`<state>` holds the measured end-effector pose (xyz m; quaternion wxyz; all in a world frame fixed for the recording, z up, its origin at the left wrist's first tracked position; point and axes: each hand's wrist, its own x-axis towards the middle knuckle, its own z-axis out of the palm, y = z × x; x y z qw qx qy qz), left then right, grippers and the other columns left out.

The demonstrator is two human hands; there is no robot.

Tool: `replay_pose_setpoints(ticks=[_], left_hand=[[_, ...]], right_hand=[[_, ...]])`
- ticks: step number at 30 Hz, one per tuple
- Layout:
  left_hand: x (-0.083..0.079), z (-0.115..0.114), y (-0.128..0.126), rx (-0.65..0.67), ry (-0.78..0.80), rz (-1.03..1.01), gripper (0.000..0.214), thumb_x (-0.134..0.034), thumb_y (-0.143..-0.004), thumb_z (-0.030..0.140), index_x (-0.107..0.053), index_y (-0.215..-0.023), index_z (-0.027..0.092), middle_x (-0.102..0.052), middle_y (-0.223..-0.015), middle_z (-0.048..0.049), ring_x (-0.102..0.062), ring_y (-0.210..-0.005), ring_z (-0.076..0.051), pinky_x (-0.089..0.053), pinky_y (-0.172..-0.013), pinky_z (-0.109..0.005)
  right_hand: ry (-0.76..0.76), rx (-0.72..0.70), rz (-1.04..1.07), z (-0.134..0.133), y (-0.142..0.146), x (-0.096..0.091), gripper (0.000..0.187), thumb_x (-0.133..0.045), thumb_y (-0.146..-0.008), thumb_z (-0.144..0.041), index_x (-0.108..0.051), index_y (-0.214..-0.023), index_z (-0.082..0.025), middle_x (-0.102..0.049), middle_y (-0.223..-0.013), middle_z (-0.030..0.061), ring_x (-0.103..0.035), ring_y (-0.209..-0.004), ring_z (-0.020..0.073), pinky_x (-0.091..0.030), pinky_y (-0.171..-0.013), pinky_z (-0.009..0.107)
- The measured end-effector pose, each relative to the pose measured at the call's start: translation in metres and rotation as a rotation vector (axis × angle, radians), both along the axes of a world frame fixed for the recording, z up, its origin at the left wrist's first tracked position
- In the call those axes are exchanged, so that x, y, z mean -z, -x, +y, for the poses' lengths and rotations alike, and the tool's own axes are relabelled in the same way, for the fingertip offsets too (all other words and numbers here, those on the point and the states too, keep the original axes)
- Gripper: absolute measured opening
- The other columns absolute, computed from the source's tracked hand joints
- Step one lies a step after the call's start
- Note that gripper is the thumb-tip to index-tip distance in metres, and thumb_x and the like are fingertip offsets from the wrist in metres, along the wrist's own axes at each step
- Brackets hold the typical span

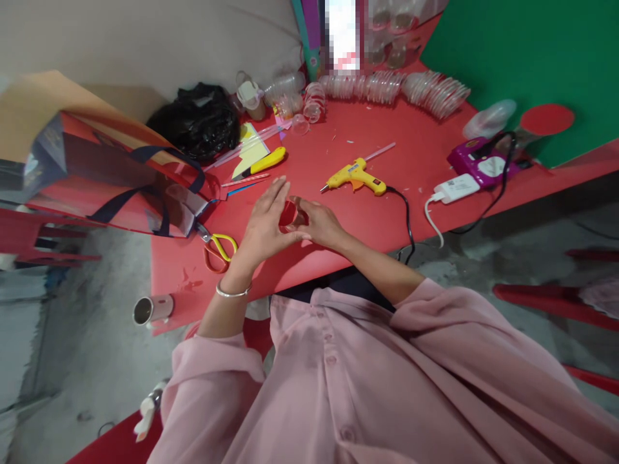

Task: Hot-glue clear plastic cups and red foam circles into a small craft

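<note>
My left hand (269,225) is over the red table (348,248), fingers stretched out and thumb reaching toward my right hand (322,223). The right hand curls loosely, with a gap showing between its fingers. Both hands meet around a small opening with red visible through it; I make out no object held in either. Just right of them lies a yellow glue gun (355,175) with a clear glue stick in its back. Beyond the left fingers are a yellow utility knife (265,161) and thin strips. Scissors (218,251) with yellow and orange handles lie left of the left wrist.
Rows of clear plastic cups (382,87) line the table's back. A black plastic bag (198,122) and a large carry bag (111,174) stand left. A purple power strip (483,161) with a white charger (457,188) lies right. A metal mug (152,309) sits by the front-left corner.
</note>
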<state>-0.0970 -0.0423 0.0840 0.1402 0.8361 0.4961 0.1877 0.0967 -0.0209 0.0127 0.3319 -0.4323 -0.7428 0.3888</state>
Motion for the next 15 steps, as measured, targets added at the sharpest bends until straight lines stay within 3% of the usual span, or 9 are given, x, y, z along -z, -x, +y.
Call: replay_pose_setpoints(ticks=[7,12,15], left_hand=[[0.007,0.014,-0.031,-0.031,-0.086,0.086,0.112,-0.057,-0.089,0.092,-0.042,-0.171,0.018,-0.035,-0.18,-0.0231,-0.021,-0.173,-0.041,-0.002,-0.141,-0.062],[0.021,0.02,-0.042,-0.034,-0.052,0.126,0.111,-0.052,-0.091,0.092,-0.042,-0.171,0.015,-0.036,-0.179,-0.0247,-0.024,-0.172,-0.042,-0.001,-0.14,-0.064],[0.017,0.02,-0.038,-0.015,-0.006,0.114,0.109,-0.049,-0.091,0.094,-0.041,-0.172,0.02,-0.033,-0.181,-0.0224,-0.025,-0.171,-0.042,-0.003,-0.139,-0.065]], right_hand=[[-0.012,0.0,-0.088,0.003,0.0,-0.001,0.039,-0.061,-0.102,-0.03,-0.067,-0.141,-0.029,-0.08,-0.118,0.0074,-0.069,-0.101,0.028,-0.053,-0.084,0.038],[-0.007,0.01,-0.142,0.007,0.004,0.008,0.026,-0.059,-0.104,-0.036,-0.071,-0.125,-0.027,-0.079,-0.112,0.0107,-0.069,-0.101,0.0305,-0.056,-0.086,0.042],[-0.031,0.011,-0.152,0.007,0.005,0.01,0.026,-0.063,-0.102,-0.033,-0.072,-0.125,-0.025,-0.079,-0.112,0.0118,-0.069,-0.104,0.0309,-0.056,-0.087,0.041]])
